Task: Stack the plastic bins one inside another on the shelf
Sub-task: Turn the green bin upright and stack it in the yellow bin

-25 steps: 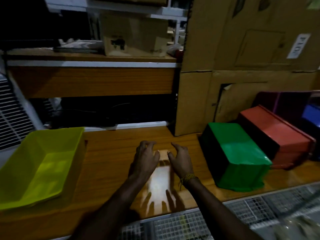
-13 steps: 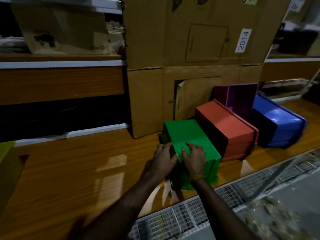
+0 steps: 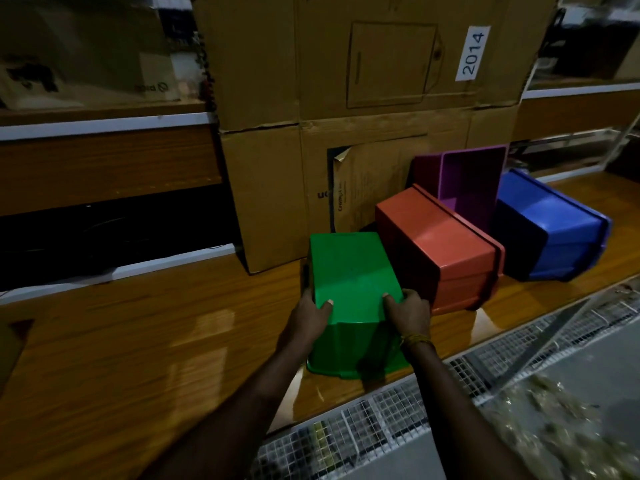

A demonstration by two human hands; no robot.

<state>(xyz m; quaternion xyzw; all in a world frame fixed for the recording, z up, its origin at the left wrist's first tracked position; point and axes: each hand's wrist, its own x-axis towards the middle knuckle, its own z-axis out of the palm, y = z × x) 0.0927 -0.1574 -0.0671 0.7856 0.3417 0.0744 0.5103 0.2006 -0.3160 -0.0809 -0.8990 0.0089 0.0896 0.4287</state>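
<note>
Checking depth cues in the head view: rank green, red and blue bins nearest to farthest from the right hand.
1. green bin: upside down, gripped by the right hand.
2. red bin: just right of it, beside the hand.
3. blue bin: far right, beyond the red.

A: Dim overall — upper left nearly black. Pale glare patches on the wooden shelf point(image 3: 145, 341).
B: Wide-angle bend at the edges. Bottom right corner smeared with blur; label point(image 3: 473, 53) on the cardboard box point(image 3: 363, 64) reads sharp, 2014.
</note>
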